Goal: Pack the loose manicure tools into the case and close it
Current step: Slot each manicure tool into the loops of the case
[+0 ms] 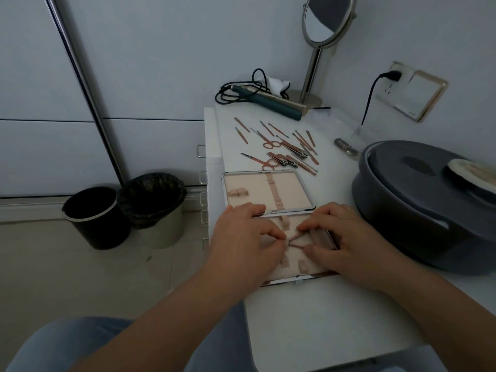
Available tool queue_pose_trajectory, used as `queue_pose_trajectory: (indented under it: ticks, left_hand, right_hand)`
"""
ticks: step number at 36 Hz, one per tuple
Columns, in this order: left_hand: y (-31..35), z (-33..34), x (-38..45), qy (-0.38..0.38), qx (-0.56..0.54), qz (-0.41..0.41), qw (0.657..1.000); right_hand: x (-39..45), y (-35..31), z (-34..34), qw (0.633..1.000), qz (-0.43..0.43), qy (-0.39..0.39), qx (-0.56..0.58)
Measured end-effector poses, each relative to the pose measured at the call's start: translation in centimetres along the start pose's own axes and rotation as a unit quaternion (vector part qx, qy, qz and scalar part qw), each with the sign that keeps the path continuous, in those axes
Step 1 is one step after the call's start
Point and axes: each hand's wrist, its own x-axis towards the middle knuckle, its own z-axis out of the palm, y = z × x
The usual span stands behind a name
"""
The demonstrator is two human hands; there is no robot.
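Nearby, white bench (308,312) against pale wall, two bins (123,210) on floor; beige-lined case (268,189) lay open, both hands (247,237) (346,245) pinching rose-gold tool (295,238) inside.

Both forearms are bare from the lower frame edge up to the wrists, with no sleeve, watch or bracelet on them. The left hand (248,237) and the right hand (346,242) wear no gloves, and no rings show on the fingers. The legs (80,342) below are clad in light blue jeans
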Motion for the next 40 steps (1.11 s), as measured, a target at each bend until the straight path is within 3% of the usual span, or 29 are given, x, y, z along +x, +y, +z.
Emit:
queue_pose_trajectory:
  ticks: [6,11,14,19,26,34,40]
  left_hand:
    - [-0.4,-0.7,-0.7,-0.034,0.009,0.04,0.999]
    - [-1.6,-1.7,-0.4,0.003,-0.015,0.035,0.999]
    - [-2.7,-2.3,0.3,0.049,-0.009,0.01,0.999]
    - [-3.9,-2.4,0.2,0.021,-0.023,0.013,0.999]
    - [-4.2,-1.8,-0.1,0.04,-0.037,0.027,0.998]
    - [-4.4,-2.0,0.3,0.024,-0.038,0.016,0.999]
    - [-4.4,-2.0,0.1,0.015,-0.039,0.006,0.999]
  right_hand:
    - [-0.9,0.0,-0.1,1.0,0.0,-0.011,-0.016]
    - [-1.6,-0.2,-0.2,1.0,-0.007,0.008,-0.021]
    - [-1.6,-0.2,-0.7,1.0,0.001,-0.015,-0.018]
    - [-0.4,-0.7,-2.0,0.997,0.023,-0.068,-0.025]
    - [4.6,-1.1,-1.6,0.998,0.036,0.039,-0.025]
    - [13.3,0.7,0.0,0.98,0.111,0.152,-0.06]
    - [16.5,-0.5,0.6,0.968,0.094,0.143,-0.182]
